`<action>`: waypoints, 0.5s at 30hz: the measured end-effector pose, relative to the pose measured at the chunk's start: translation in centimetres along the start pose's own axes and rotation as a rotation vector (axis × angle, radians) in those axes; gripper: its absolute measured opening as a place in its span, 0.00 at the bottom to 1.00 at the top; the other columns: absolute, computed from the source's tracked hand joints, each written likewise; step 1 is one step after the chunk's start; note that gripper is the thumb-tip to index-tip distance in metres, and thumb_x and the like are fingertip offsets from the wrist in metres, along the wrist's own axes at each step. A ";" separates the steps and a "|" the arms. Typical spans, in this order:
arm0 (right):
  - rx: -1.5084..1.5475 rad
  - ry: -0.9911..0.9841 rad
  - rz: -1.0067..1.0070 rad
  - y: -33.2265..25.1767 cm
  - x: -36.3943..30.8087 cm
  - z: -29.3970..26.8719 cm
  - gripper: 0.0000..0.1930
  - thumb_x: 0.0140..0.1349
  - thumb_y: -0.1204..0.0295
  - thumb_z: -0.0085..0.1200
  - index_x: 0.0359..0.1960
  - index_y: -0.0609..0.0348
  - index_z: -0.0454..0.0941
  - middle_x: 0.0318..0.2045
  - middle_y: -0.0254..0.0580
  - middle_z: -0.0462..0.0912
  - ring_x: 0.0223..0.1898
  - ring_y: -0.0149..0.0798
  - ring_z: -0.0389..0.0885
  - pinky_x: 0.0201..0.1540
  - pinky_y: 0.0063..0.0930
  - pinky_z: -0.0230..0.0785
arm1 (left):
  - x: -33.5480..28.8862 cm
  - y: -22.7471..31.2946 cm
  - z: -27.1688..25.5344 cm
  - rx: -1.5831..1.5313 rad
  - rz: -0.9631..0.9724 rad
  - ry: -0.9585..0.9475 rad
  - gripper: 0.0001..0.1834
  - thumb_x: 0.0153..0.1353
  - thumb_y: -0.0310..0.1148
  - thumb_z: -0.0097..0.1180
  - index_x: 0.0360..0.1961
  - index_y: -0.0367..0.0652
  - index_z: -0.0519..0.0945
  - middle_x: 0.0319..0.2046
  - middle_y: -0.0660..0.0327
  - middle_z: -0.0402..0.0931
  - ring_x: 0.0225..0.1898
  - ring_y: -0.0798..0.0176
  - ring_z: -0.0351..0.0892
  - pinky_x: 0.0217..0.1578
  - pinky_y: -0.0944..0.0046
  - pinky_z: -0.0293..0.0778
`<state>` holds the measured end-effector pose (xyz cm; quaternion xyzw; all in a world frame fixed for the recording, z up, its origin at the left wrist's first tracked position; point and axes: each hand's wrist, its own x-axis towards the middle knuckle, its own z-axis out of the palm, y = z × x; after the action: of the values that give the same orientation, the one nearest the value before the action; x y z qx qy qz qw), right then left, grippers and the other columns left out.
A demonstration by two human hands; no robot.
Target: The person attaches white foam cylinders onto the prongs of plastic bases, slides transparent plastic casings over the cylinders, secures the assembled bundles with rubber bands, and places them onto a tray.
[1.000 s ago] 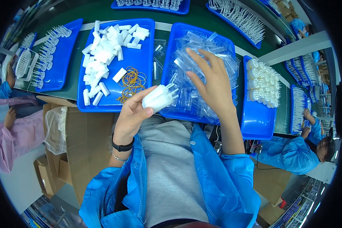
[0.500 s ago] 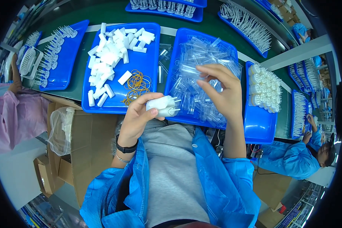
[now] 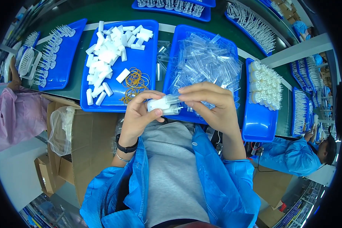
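Note:
My left hand [image 3: 135, 114] is closed round a small bundle of white cylindrical pieces [image 3: 157, 103] with thin prongs pointing right. Pinched between the fingertips of my right hand [image 3: 212, 99] is a clear plastic tube [image 3: 173, 98], its left end against the upper white piece. Another clear sleeve seems to surround the lower piece. Just beyond my left hand, tan rubber bands [image 3: 136, 80] lie with loose white cylinders [image 3: 107, 53] in a blue tray [image 3: 142, 59]. Behind my right hand, a heap of clear tubes [image 3: 205, 57] fills a second blue tray [image 3: 173, 40].
To the right, a blue tray [image 3: 258, 129] holds banded white bundles [image 3: 264, 85]. Trays of white pronged parts stand at the far left [image 3: 60, 76] and back right [image 3: 250, 28]. A cardboard box [image 3: 93, 140] is at my left. Co-workers sit on both sides.
My right hand has come down and left from over the tube heap to the bundle, bringing a clear tube against it. My left hand still holds the white pieces in nearly the same place.

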<state>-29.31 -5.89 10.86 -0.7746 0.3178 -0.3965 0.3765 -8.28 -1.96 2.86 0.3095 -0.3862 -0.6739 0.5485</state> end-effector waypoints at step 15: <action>0.107 0.056 -0.011 0.0 0.4 1.3 0.12 0.51 0.81 0.59 0.39 0.56 0.83 0.41 0.45 0.82 0.40 0.39 0.82 0.43 0.29 0.73 | 0.1 -0.2 0.6 0.097 0.009 0.036 0.14 0.52 0.17 0.58 0.41 0.35 0.73 0.48 0.52 0.68 0.47 0.61 0.74 0.35 0.67 0.83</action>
<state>-28.00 -5.82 10.51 -0.7437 0.3024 -0.4365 0.4061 -8.93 -1.88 3.01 0.3462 -0.4096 -0.6463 0.5428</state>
